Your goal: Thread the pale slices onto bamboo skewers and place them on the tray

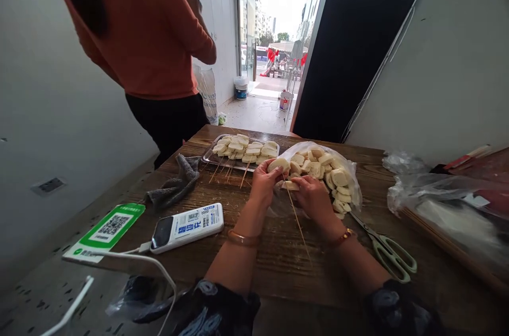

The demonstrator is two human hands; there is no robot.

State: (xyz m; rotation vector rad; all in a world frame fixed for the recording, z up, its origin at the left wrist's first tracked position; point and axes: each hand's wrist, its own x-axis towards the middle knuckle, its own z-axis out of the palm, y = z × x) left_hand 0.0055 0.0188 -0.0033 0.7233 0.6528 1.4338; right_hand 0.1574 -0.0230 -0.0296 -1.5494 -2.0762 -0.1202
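My left hand (263,183) is closed on a thick pale slice (279,166), which looks like sliced steamed bun. A thin wooden skewer (297,222) slants from beneath that slice down towards me. Beside it, my right hand (314,197) pinches a second pale slice (291,186) close to the skewer; whether the skewer passes through it I cannot tell. Just behind my hands lies an open clear plastic bag (355,177) full of loose slices (314,169). To the left, a clear tray (207,156) bears skewered slices (240,146), their sticks pointing my way.
Scissors (392,256) lie right of my right forearm. On the left are a grey cloth (175,182), a white power bank (199,223) with cable and a green QR card (107,230). Plastic bags (449,214) crowd the right edge. A person in orange (147,34) stands beyond the table.
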